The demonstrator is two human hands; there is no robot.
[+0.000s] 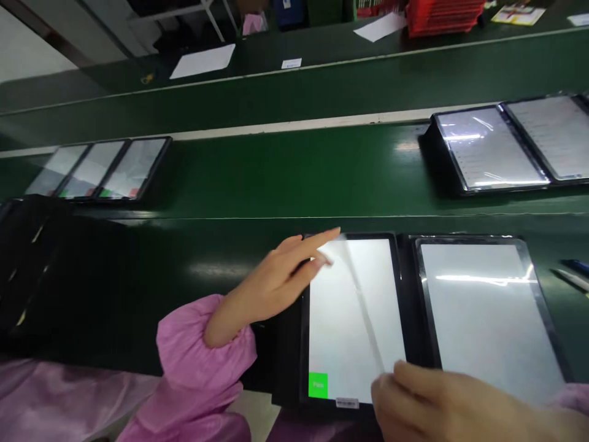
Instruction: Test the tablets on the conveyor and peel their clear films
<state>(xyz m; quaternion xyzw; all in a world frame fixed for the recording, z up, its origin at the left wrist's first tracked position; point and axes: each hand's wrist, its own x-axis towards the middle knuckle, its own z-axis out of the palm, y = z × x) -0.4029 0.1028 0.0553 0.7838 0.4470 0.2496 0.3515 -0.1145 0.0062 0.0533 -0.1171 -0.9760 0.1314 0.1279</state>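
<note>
Over the upper left corner of a tablet (pixel 352 319), my left hand (pixel 285 273) is open, its index finger stretched out and its thumb apart from it. The tablet's screen is lit white, with a green "Pass" square at its lower left and a small label on its bottom edge. My right hand (pixel 427 399), blurred, has its fingers curled together at the lower right of this screen. A thin grey streak (pixel 363 301) slants between the hands; I cannot tell whether it is a held stylus or a mark. A second tablet (pixel 483 307), its screen pale grey, lies to the right.
Several tablets (pixel 113 169) lie in a row at the back left, and more tablets (pixel 492 147) at the back right. A dark stack or case (pixel 50 264) stands on the left. Pens (pixel 570 279) lie at the right edge. Papers (pixel 202 61) and red trays (pixel 442 15) occupy the far shelf.
</note>
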